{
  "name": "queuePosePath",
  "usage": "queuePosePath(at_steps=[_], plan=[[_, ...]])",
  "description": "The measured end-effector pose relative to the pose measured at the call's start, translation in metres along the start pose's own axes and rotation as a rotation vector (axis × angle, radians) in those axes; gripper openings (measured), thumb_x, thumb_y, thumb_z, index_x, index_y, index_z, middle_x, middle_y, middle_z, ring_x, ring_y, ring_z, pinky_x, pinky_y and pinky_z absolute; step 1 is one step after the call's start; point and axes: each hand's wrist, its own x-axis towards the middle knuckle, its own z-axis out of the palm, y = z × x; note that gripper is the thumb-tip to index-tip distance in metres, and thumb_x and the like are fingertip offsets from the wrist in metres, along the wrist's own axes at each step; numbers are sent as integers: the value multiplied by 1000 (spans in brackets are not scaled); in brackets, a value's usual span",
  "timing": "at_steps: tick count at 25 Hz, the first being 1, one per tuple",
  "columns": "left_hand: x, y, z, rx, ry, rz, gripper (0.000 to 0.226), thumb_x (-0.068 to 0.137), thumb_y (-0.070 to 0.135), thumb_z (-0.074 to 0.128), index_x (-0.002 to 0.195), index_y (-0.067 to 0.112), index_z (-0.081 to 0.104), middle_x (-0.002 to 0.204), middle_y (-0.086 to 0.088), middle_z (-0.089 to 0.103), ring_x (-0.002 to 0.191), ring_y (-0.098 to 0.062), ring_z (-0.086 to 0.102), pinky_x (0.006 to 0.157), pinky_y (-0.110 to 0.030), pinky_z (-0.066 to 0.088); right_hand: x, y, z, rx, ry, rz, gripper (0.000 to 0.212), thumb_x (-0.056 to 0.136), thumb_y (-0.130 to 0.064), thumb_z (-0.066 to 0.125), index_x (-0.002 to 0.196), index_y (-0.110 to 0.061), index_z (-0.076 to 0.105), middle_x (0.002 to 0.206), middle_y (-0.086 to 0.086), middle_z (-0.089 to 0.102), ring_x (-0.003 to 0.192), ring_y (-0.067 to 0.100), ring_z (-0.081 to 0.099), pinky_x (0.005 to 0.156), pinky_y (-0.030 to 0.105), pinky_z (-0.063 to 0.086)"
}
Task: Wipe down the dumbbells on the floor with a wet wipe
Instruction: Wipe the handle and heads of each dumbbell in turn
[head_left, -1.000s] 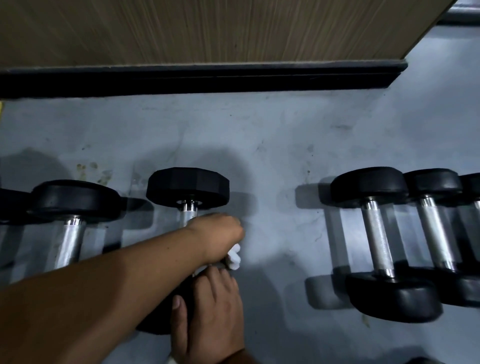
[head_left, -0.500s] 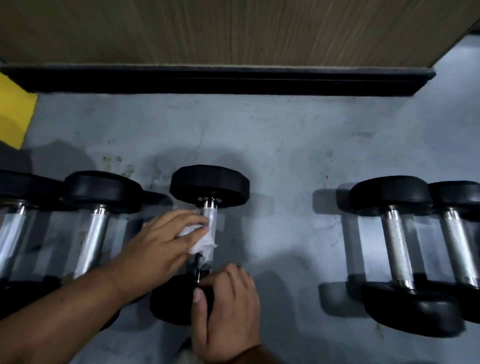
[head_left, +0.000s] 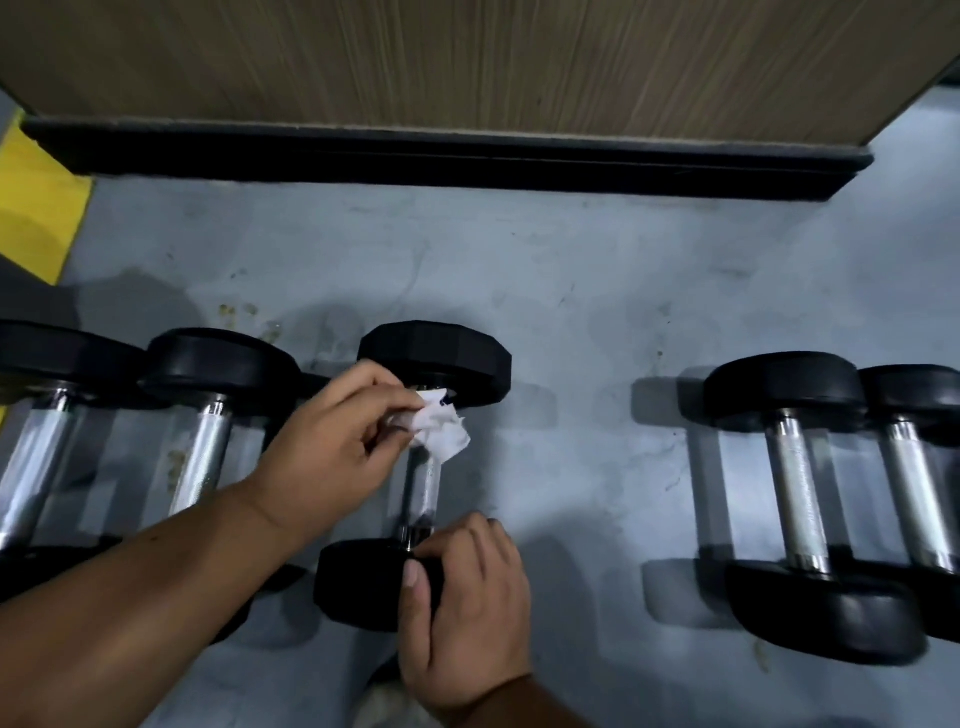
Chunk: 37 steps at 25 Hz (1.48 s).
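Note:
A small dumbbell (head_left: 435, 358) with black heads and a chrome handle lies on the grey floor at the centre. My left hand (head_left: 332, 436) pinches a crumpled white wet wipe (head_left: 439, 423) against the far end of the handle, just below the far head. My right hand (head_left: 462, 608) grips the near head, thumb on top and fingers curled over its right side. The handle's middle shows between the two hands.
Two larger dumbbells (head_left: 208, 431) lie to the left, two more dumbbells (head_left: 800, 499) to the right, all parallel. A wooden panel with a black base strip (head_left: 467, 161) runs along the far side. A yellow floor patch (head_left: 36, 218) is at far left.
My left hand has slid the wipe up the handle from its middle to the far end by the far head. My right hand stays on the near head.

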Motion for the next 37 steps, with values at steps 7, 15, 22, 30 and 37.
queuePosePath(at_steps=[7,15,22,30,37], plan=[[-11,-2,6,144,-149,116,25,88,41,73,94,18,81,112,5,64,106,-13,59,94,-27,47,1,3,0,20,28,-24,37,102,-39,40,87,-12,61,87,5,55,76,28,52,67,46,45],[5,1,17,161,-108,-112,30,83,52,62,89,23,67,97,15,58,89,-10,54,83,-28,45,1,1,0,-3,54,-39,39,102,-40,38,84,-14,60,84,4,54,74,27,50,66,45,44],[3,10,19,129,-377,-214,41,74,39,86,72,36,46,76,20,51,80,5,53,62,-11,37,0,-1,1,-2,70,-37,34,101,-42,42,85,-17,60,90,2,56,77,24,50,66,44,45],[15,12,28,-10,-222,-395,37,83,23,80,71,22,45,60,15,53,60,0,48,55,-14,34,3,-1,2,-61,90,-28,40,104,-47,38,83,-19,58,84,1,54,73,23,50,66,42,47],[-9,16,18,48,-585,-521,42,84,38,78,72,21,42,63,13,58,53,-3,46,56,-20,40,1,8,9,-87,137,-40,37,101,-49,39,83,-23,58,83,-1,58,72,20,53,64,38,47]])
